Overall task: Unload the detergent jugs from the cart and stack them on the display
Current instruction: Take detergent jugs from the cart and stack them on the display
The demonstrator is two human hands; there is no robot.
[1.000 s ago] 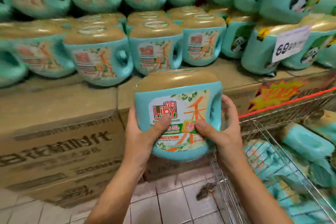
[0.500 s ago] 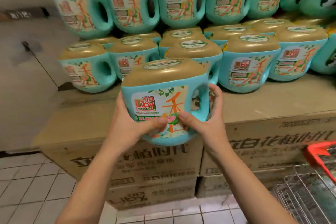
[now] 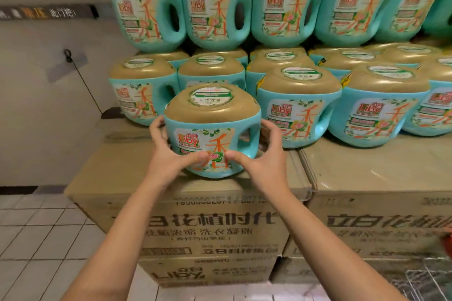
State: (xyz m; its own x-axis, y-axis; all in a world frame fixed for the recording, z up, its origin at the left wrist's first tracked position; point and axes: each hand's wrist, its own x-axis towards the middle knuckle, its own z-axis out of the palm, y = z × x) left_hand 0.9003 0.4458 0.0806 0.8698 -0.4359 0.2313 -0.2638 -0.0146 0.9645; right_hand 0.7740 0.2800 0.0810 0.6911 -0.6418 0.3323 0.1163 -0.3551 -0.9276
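Observation:
A teal detergent jug with a gold cap and a Liby label stands upright on the cardboard boxes of the display, at the front of the left end. My left hand holds its left side and my right hand its right side by the handle, both thumbs on the front label. Behind it stand rows of like jugs, with another layer of jugs stacked on top. A corner of the wire cart shows at the bottom right.
Stacked cardboard cartons form the display base. A white tiled floor lies to the left, with a grey wall behind it. Bare box top is left of the held jug and in front of the right-hand jugs.
Both hands carried the jug from above the cart leftwards and forward, then lowered it onto the box top in front of the rows. The cart has slid out to the right edge of view.

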